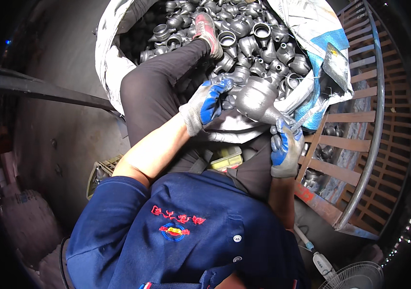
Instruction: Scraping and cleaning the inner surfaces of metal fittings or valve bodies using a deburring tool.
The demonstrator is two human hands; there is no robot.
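Observation:
A bulbous grey metal casting [256,98] with a narrow neck is held in front of me, over the near edge of a large white sack [106,62]. My right hand [285,147], in a grey glove with a blue coated palm, is closed round its narrow end at the lower right. At the casting's left side, my left hand [208,103], gloved alike, has its fingers curled against it; where the fingertips touch is partly hidden. Behind it, many similar grey castings [239,29] fill the sack, some showing round open mouths.
My leg reaches into the sack, its red shoe [206,31] on the castings. A rusty slatted metal rack [347,142] stands at the right, a metal bar [51,91] at the left. Below are a yellow box [227,159] between my legs and a fan [359,277] at lower right.

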